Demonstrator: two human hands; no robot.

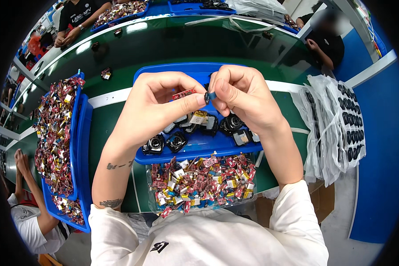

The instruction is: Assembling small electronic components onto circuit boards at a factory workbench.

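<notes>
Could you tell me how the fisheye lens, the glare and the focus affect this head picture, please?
In the head view, the green table edges bow toward the black rim; pale lamp glare streaks its glossy far side; the left hand and right hand, pinching a small red part, look sharp; people at the margins look soft.

Close head-worn view, facing downward

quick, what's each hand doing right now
Left hand: closed, pinching a small red circuit board between thumb and fingers.
Right hand: closed, pinching a small black-and-blue part at its fingertips.
</notes>
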